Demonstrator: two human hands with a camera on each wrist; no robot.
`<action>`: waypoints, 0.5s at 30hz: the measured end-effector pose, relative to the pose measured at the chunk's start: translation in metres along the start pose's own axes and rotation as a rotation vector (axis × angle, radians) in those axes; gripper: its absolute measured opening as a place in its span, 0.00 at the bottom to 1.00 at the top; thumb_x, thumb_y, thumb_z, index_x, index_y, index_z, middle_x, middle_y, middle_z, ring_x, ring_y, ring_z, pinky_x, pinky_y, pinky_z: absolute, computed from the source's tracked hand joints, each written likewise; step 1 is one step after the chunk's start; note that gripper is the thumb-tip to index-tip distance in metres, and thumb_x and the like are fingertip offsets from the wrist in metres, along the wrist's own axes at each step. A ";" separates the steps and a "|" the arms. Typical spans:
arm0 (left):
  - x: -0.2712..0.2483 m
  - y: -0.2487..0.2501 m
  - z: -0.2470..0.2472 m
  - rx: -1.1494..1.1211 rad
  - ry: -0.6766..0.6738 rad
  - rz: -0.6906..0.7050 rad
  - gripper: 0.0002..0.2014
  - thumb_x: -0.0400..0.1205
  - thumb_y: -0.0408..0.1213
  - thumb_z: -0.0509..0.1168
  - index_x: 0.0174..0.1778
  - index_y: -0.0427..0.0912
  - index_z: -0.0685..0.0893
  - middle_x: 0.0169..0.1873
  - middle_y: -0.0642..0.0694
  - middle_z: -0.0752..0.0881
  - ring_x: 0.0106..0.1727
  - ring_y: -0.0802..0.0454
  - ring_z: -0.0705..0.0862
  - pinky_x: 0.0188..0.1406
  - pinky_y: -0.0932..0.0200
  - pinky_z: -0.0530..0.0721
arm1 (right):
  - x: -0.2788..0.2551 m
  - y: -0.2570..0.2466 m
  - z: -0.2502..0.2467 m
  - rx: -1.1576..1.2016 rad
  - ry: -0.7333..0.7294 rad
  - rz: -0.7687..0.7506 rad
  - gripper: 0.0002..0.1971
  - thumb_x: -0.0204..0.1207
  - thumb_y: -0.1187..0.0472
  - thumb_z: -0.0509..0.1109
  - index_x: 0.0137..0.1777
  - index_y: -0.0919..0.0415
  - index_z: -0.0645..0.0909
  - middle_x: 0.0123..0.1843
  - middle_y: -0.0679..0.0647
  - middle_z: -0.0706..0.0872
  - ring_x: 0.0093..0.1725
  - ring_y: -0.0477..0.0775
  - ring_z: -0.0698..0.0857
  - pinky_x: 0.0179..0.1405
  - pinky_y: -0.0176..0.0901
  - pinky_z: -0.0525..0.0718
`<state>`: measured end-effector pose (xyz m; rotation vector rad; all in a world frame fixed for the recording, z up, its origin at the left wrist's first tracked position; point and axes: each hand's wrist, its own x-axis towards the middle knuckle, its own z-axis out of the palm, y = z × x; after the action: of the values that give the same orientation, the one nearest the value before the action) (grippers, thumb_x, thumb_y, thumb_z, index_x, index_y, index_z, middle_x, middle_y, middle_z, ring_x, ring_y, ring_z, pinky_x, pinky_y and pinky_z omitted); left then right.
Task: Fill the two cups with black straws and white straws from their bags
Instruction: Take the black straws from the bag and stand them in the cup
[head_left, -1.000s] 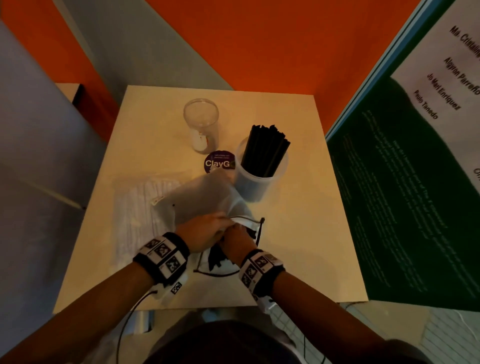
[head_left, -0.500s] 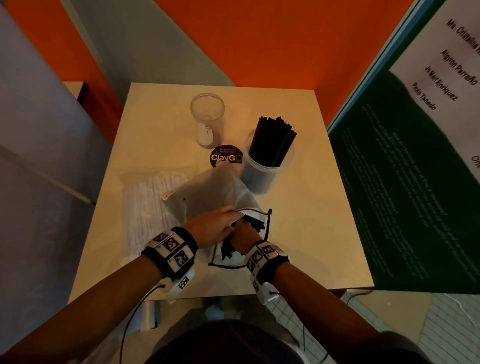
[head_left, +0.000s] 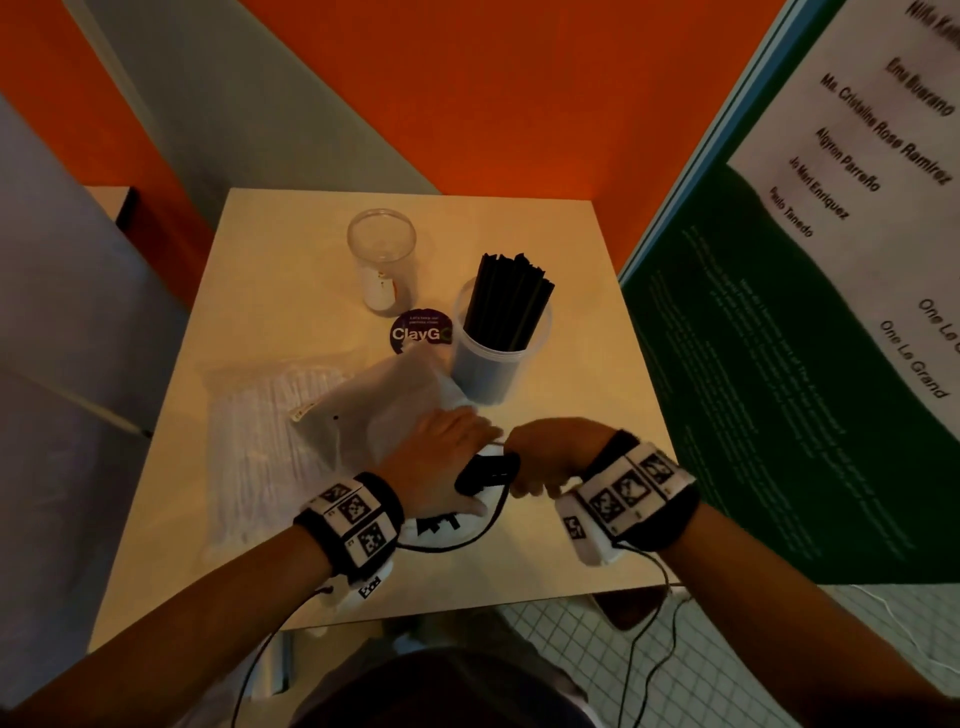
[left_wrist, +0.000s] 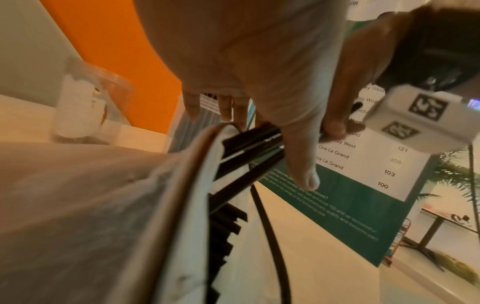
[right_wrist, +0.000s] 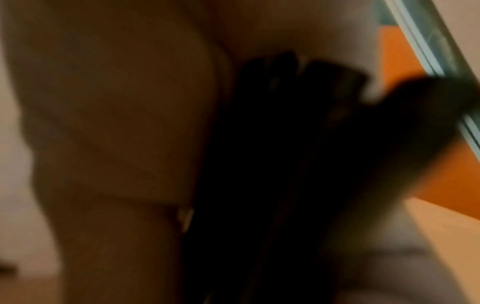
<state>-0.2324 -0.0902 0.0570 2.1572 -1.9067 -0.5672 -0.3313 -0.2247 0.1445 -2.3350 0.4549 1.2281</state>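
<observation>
- Our right hand (head_left: 550, 457) is curled round a small bunch of black straws (head_left: 488, 470), their ends poking out toward the left hand, just at the mouth of the white bag (head_left: 395, 410).
- Our left hand (head_left: 441, 457) lies flat on that bag with fingers straight, pressing it to the table (head_left: 571, 364); the left wrist view shows the bag's open edge (left_wrist: 207, 164) with more black straws (left_wrist: 249, 144) lying inside.
- The right wrist view is blurred; we make out only dark straws against the palm.
- We judge the step in hand to be drawing black straws out of their bag, with that half of the task well along: the nearer cup (head_left: 493, 358), just beyond the bag, already stands packed with black straws (head_left: 506, 301).
- The clear cup (head_left: 382, 260) behind it holds no straws, and the bag of white straws (head_left: 260, 431) lies flat to the left, seemingly untouched.
- Next, we think, the bunch must come clear of the bag, be turned upright and slid in beside the standing straws without tipping that cup.
</observation>
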 end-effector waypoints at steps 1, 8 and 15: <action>0.006 0.007 -0.002 -0.042 0.013 -0.004 0.38 0.70 0.62 0.72 0.73 0.53 0.69 0.70 0.52 0.75 0.74 0.51 0.69 0.76 0.49 0.64 | -0.011 0.003 -0.009 0.001 -0.002 -0.016 0.11 0.78 0.61 0.69 0.53 0.69 0.85 0.40 0.57 0.84 0.28 0.49 0.77 0.28 0.36 0.74; 0.028 0.028 -0.014 -0.476 0.093 -0.123 0.09 0.84 0.44 0.64 0.37 0.56 0.75 0.24 0.56 0.77 0.26 0.66 0.78 0.32 0.71 0.74 | -0.063 0.036 -0.055 0.219 0.348 -0.231 0.16 0.77 0.45 0.69 0.59 0.53 0.82 0.45 0.44 0.87 0.43 0.43 0.85 0.44 0.40 0.82; 0.043 0.022 -0.019 -0.721 0.151 -0.142 0.03 0.83 0.38 0.65 0.49 0.51 0.82 0.29 0.64 0.83 0.31 0.76 0.80 0.34 0.82 0.74 | -0.041 0.028 -0.042 0.764 0.793 -0.465 0.30 0.74 0.34 0.55 0.50 0.58 0.87 0.54 0.54 0.89 0.57 0.55 0.85 0.63 0.65 0.79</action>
<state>-0.2408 -0.1377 0.0766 1.7880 -1.2086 -0.9148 -0.3392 -0.2680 0.1929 -1.9607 0.4711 -0.1371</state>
